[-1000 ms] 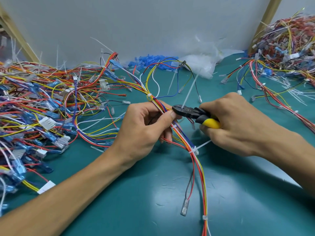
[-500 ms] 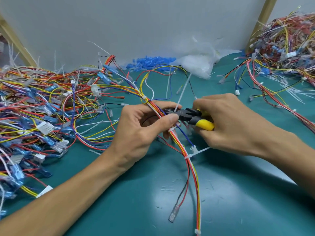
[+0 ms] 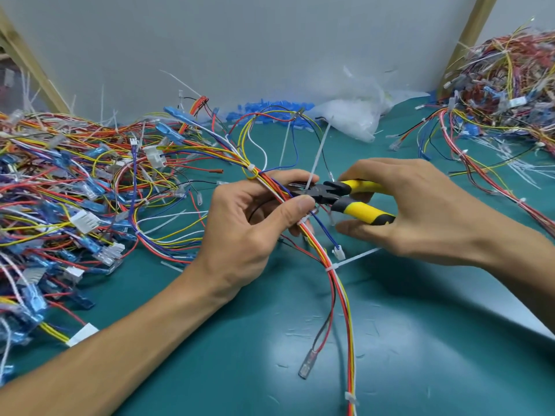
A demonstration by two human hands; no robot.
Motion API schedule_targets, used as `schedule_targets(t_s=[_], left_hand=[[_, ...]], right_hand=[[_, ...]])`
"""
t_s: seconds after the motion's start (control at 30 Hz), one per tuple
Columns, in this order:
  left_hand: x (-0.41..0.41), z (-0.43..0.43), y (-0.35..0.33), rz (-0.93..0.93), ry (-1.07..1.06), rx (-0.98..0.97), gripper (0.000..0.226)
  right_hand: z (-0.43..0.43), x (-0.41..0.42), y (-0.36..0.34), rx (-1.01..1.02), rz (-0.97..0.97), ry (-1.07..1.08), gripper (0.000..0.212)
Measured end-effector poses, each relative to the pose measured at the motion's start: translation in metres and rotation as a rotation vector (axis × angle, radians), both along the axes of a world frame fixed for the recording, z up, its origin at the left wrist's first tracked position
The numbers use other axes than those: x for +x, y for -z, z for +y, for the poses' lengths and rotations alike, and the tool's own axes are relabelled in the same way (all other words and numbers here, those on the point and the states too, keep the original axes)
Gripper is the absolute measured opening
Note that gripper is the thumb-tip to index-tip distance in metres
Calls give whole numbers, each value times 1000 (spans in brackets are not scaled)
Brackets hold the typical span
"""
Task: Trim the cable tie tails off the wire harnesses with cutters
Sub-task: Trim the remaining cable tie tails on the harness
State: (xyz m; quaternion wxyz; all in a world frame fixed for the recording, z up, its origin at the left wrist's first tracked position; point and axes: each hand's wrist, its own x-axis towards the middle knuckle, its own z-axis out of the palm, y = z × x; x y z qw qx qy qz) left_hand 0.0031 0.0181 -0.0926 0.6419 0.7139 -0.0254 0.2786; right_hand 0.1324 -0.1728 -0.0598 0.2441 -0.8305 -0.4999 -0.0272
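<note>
Left hand (image 3: 249, 232) grips a bunch of colored wires (image 3: 336, 282) between thumb and fingers, above the green table (image 3: 420, 355). Right hand (image 3: 426, 211) holds the yellow cutters (image 3: 327, 193), their tips at the bottom of a white tie tail (image 3: 320, 153) that sticks up. More wires (image 3: 60, 181) lie piled on the left.

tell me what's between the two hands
In the head view, the cutters, held by the right hand, reach across to the left hand on the wire harness; a white cable tie tail sticks up at their black head, a blue wire hangs below.
</note>
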Motion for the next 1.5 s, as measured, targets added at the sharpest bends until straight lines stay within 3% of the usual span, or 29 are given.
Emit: schedule_targets(t_s=[0.13, 0.3, 0.57, 0.87, 1.13, 1.37, 1.5], left_hand=[[1, -1, 0, -21, -20, -4, 27], [1, 2, 2, -39, -27, -8, 23], [3, 9, 6, 29, 10, -218, 13], [3, 2, 4, 6, -67, -77, 9], [2, 2, 3, 7, -96, -46, 10], [3, 3, 3, 1, -119, -63, 8], [3, 3, 3, -2, -120, -66, 7]], right_hand=[[2, 0, 3, 46, -16, 34, 46], [1, -2, 1, 161, 79, 26, 30], [2, -9, 1, 149, 130, 74, 35], [3, -8, 3, 42, -32, 128, 55], [4, -8, 2, 107, 18, 84, 38], [2, -9, 1, 92, -53, 177, 56], [1, -10, -3, 38, -96, 216, 56]])
